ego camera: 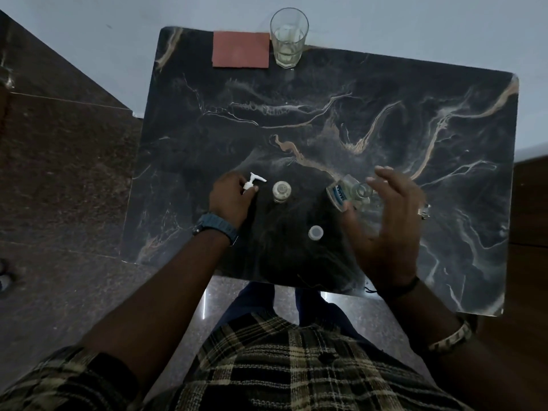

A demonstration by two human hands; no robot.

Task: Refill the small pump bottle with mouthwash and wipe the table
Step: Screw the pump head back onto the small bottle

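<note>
A small clear bottle [281,191] stands uncapped on the dark marble table [326,120]. To its left, my left hand [232,200] holds the white pump head [254,182] by its collar. To the right, my right hand [388,221] is around the clear mouthwash bottle [345,194] with a blue label, thumb below and fingers spread loosely over it; the bottle's mouth is uncapped. Whether the fingers press it I cannot tell. A white cap [315,233] lies on the table between my hands, nearer to me.
A red-brown cloth [240,49] lies flat at the table's far edge, and a drinking glass [289,37] with some clear liquid stands just right of it. The floor drops away on the left and near sides of the table.
</note>
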